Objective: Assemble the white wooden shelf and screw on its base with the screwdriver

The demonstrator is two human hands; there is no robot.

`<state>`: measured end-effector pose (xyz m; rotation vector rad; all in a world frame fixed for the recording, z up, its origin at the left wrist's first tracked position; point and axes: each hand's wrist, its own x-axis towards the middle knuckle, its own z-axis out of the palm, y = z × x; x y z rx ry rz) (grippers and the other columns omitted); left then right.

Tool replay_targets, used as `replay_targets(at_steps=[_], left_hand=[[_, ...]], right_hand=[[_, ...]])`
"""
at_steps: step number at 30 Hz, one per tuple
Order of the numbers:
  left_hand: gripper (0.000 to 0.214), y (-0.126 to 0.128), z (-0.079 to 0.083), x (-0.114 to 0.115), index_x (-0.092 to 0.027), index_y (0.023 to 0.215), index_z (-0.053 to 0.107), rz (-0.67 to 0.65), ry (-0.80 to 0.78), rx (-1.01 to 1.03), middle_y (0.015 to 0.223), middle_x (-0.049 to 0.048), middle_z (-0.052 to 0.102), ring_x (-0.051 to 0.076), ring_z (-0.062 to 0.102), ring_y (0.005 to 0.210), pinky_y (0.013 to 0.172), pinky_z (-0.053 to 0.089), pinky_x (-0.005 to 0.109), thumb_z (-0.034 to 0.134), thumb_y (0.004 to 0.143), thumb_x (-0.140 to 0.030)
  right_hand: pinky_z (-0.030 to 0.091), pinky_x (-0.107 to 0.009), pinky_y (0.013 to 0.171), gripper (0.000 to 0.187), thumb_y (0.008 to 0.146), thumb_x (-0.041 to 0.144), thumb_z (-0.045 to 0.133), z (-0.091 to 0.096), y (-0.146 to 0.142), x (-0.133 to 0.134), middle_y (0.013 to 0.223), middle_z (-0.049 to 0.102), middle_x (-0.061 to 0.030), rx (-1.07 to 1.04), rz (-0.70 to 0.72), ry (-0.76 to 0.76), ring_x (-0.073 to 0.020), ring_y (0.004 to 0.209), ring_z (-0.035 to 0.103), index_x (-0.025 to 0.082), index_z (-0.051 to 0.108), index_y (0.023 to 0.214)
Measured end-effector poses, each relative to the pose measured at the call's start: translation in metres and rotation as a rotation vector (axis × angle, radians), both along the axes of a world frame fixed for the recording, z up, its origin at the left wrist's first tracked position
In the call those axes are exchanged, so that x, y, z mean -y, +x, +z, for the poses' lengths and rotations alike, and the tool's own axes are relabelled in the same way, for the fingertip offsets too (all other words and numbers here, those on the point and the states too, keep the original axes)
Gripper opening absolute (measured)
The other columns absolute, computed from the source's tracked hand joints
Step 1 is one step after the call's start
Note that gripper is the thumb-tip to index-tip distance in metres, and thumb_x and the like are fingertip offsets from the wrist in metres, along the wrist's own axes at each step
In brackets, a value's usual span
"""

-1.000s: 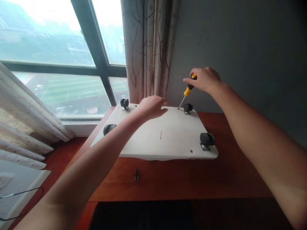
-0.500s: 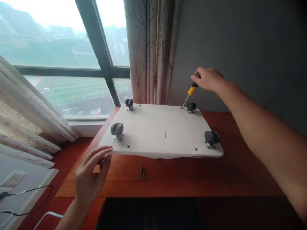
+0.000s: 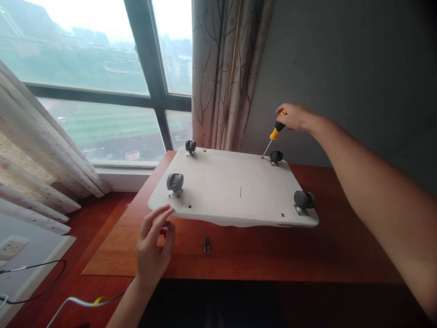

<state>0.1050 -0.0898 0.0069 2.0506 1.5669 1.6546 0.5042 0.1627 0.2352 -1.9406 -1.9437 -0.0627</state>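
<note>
A white board (image 3: 232,191) lies upside down on a red-brown table (image 3: 307,255), a black caster at each corner. My right hand (image 3: 295,117) grips the yellow-and-black screwdriver (image 3: 275,133), its tip set on the board beside the far right caster (image 3: 276,156). My left hand (image 3: 153,243) hovers with fingers apart at the board's near left edge, below the near left caster (image 3: 175,183), and holds nothing. Two screws (image 3: 206,244) lie on the table in front of the board.
A window (image 3: 102,68) and a patterned curtain (image 3: 228,68) stand behind the table, a grey wall (image 3: 341,54) to the right. At lower left a wall socket (image 3: 8,248) and cables (image 3: 51,278) lie beside the table.
My left hand came off the far part of the board, dropped to its near left edge, then shifted slightly right. The right hand kept the screwdriver at the far right caster.
</note>
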Motion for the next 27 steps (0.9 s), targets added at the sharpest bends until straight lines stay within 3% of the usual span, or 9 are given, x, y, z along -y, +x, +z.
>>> replay_targets(at_steps=[3,7,14,19,25,27], left_hand=[[0.035,-0.001,0.000,0.001,-0.024,0.128,0.064,-0.002,-0.003,-0.003,0.133,0.0082,0.058,0.012,0.065,0.081,0.069,0.059,0.028,0.058,0.096,-0.012],[0.034,-0.001,-0.001,0.001,-0.024,0.128,0.064,0.003,-0.008,0.000,0.134,0.0085,0.059,0.013,0.066,0.081,0.070,0.060,0.029,0.058,0.096,-0.014],[0.034,-0.001,0.000,0.001,-0.023,0.127,0.065,0.012,-0.010,-0.002,0.133,0.0088,0.059,0.013,0.067,0.080,0.070,0.059,0.028,0.058,0.095,-0.014],[0.032,-0.001,0.000,0.001,-0.023,0.126,0.065,0.021,-0.007,-0.012,0.133,0.0097,0.060,0.013,0.066,0.078,0.069,0.060,0.029,0.057,0.096,-0.016],[0.033,-0.001,-0.001,0.001,-0.025,0.128,0.064,0.018,-0.021,-0.020,0.134,0.0093,0.059,0.014,0.068,0.078,0.069,0.061,0.030,0.057,0.095,-0.018],[0.034,-0.002,-0.001,0.001,-0.025,0.128,0.064,0.016,-0.023,-0.021,0.134,0.0091,0.059,0.013,0.068,0.078,0.069,0.062,0.030,0.057,0.095,-0.018]], right_hand=[[0.055,-0.041,0.068,0.040,0.080,0.049,0.069,-0.002,0.001,-0.004,0.113,0.070,-0.0127,-0.001,0.047,0.031,-0.0290,0.090,0.065,0.024,0.071,0.112],[0.053,-0.049,0.078,0.039,0.082,0.057,0.066,-0.006,-0.001,-0.005,0.097,0.071,-0.0143,0.144,-0.091,0.162,-0.0340,0.093,0.066,0.025,0.073,0.103],[0.054,-0.044,0.074,0.037,0.077,0.048,0.071,0.002,0.001,-0.008,0.108,0.071,-0.0122,-0.007,-0.019,-0.014,-0.0318,0.094,0.066,0.024,0.073,0.106],[0.050,-0.054,0.086,0.041,0.082,0.058,0.066,-0.007,0.014,-0.002,0.101,0.069,-0.0170,0.095,-0.193,0.141,-0.0388,0.105,0.064,0.023,0.072,0.102],[0.053,-0.045,0.082,0.038,0.087,0.044,0.061,-0.009,0.022,0.000,0.119,0.069,-0.0142,-0.003,-0.023,0.040,-0.0321,0.101,0.065,0.023,0.068,0.118],[0.054,-0.044,0.079,0.038,0.087,0.044,0.060,-0.010,0.022,0.004,0.117,0.070,-0.0134,-0.010,-0.013,0.060,-0.0310,0.097,0.066,0.023,0.068,0.119]])
